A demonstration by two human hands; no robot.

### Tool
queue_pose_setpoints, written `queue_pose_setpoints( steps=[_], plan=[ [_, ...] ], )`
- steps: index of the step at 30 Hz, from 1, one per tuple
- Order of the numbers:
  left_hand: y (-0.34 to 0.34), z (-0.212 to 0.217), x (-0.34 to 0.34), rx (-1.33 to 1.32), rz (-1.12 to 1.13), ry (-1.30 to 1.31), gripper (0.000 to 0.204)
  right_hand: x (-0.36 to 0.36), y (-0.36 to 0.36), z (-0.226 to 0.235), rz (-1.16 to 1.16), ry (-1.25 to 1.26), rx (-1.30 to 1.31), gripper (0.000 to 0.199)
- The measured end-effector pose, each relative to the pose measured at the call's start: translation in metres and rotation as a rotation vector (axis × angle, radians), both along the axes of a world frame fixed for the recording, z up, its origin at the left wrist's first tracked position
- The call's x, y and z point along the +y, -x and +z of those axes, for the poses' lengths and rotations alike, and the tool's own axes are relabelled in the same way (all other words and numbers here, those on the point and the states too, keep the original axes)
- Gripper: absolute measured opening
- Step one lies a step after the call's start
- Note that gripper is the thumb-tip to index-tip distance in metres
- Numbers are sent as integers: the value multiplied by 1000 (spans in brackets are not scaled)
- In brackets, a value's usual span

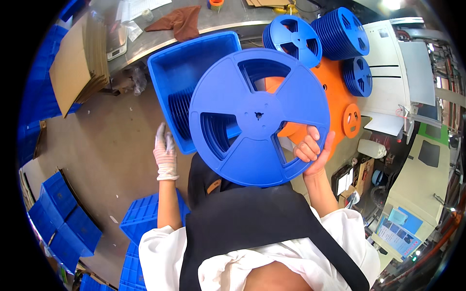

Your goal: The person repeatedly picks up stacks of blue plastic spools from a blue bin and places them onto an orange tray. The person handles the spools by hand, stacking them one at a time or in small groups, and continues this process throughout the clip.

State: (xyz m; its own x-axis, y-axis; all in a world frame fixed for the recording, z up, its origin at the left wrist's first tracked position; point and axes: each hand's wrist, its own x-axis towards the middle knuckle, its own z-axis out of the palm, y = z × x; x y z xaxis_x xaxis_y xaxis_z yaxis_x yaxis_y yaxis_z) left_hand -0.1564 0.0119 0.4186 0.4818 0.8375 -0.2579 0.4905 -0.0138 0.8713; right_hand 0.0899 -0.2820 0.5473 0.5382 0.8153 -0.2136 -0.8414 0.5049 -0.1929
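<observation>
A large blue plastic reel [228,92] with cut-out windows is held up in front of me. My right hand [313,148], bare, grips its lower right rim, with fingers through a window. More blue discs show through the windows; whether they belong to the held reel I cannot tell. Behind it stands a blue bin [167,56] with several dark blue reels [178,114] on edge inside, partly covered by the held one. My left hand [165,153], in a pale glove, is beside the bin's near left side, fingers stretched out, holding nothing.
An orange round table [335,80] carries stacked blue reels [340,31] and a smaller orange disc [351,121]. A metal bench [228,14] with a brown cloth [177,23] runs along the back. Cardboard sheets [73,63] and blue crates [63,213] stand left; a beige machine [417,179] stands right.
</observation>
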Motion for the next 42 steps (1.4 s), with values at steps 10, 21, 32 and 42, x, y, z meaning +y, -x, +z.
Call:
queue_pose_setpoints(
  steps=[10, 21, 32, 42],
  plan=[
    [-114, 179, -99, -331, -834, -760, 61, 13, 32, 37, 280, -111, -146, 54],
    [-20, 41, 12, 234, -162, -861, 46, 3, 24, 49, 148, -138, -159, 50],
    [-65, 138, -73, -695, -112, 742, 90, 85, 61, 112, 458, 411, -628, 61],
    [3, 116, -20, -1636, -127, 1593, 85, 64, 34, 86, 52, 592, -489, 54]
  ],
)
